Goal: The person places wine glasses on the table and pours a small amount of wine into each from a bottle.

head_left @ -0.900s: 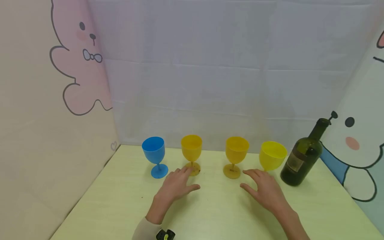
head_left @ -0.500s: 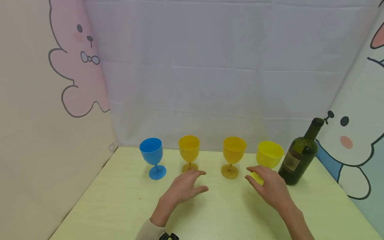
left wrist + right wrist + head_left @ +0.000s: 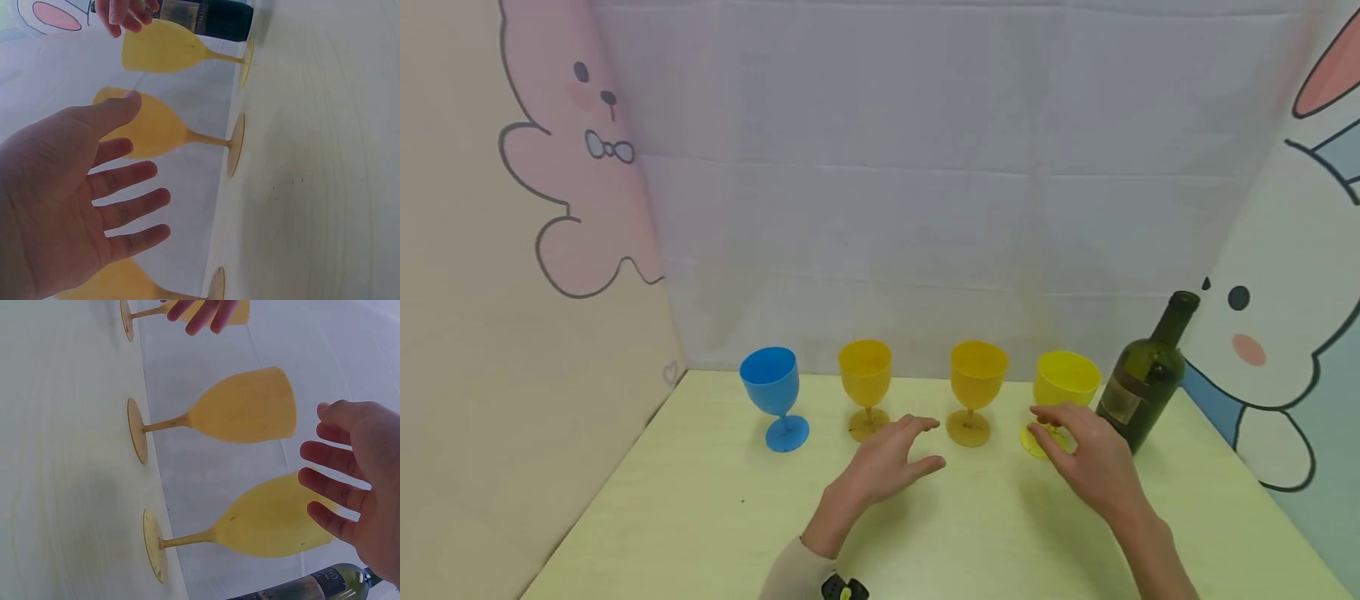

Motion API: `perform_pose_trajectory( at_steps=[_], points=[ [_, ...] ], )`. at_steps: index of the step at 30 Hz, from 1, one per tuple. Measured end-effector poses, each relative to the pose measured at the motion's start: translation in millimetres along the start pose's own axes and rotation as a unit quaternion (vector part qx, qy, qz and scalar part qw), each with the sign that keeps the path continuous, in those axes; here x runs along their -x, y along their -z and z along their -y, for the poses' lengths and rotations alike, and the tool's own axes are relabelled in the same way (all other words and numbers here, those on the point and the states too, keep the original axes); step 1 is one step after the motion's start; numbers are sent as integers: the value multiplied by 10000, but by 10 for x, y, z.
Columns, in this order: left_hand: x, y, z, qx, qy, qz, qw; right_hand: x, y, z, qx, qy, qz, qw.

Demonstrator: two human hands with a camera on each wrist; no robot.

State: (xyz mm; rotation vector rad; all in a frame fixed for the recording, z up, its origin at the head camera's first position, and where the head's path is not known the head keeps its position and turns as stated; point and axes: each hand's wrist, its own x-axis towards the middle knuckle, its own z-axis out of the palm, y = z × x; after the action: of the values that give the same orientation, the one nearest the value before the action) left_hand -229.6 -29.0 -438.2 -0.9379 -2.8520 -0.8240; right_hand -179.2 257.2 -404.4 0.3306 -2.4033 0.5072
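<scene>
Four goblets would be several: a blue goblet [image 3: 771, 382] stands at the left of a row, then an orange-yellow goblet [image 3: 865, 373], a second orange-yellow goblet [image 3: 978, 375] and a bright yellow goblet [image 3: 1064, 379]. My left hand [image 3: 883, 467] hovers in front of the gap between the two orange-yellow goblets, fingers spread and holding nothing. My right hand [image 3: 1090, 458] is in front of the bright yellow goblet, overlapping its stem in the head view. In the right wrist view that hand [image 3: 356, 481] has its fingers apart, with nothing between them.
A dark green wine bottle [image 3: 1142, 375] stands at the right end of the row, close to the bright yellow goblet. Behind the pale table [image 3: 685, 500] hangs a white cloth [image 3: 850, 208]. Side panels carry a pink bear [image 3: 587, 167] and a white rabbit [image 3: 1262, 250].
My left hand has moved right, from in front of the left orange-yellow goblet toward the gap beside it. My right hand has shifted slightly right. The whole view has panned a little.
</scene>
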Motion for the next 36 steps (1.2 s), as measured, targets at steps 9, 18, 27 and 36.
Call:
perform_pose_trajectory(
  at_steps=[9,18,27,36],
  points=[
    [-221,-113,-193,539,-31,76,9985,-26,74,-80,-20,-60,-230,9997],
    [-454,-339,-436,1390,74,273,9899,-15,126,-148,-68,-153,-340,9993],
    [-637,-550,-625,1860,-128,371,9818,-2,219,-235,-27,-234,-608,9979],
    [-794,-672,-818,2156,135,471,9752,2,273,-325,-228,-226,-921,9952]
  ],
)
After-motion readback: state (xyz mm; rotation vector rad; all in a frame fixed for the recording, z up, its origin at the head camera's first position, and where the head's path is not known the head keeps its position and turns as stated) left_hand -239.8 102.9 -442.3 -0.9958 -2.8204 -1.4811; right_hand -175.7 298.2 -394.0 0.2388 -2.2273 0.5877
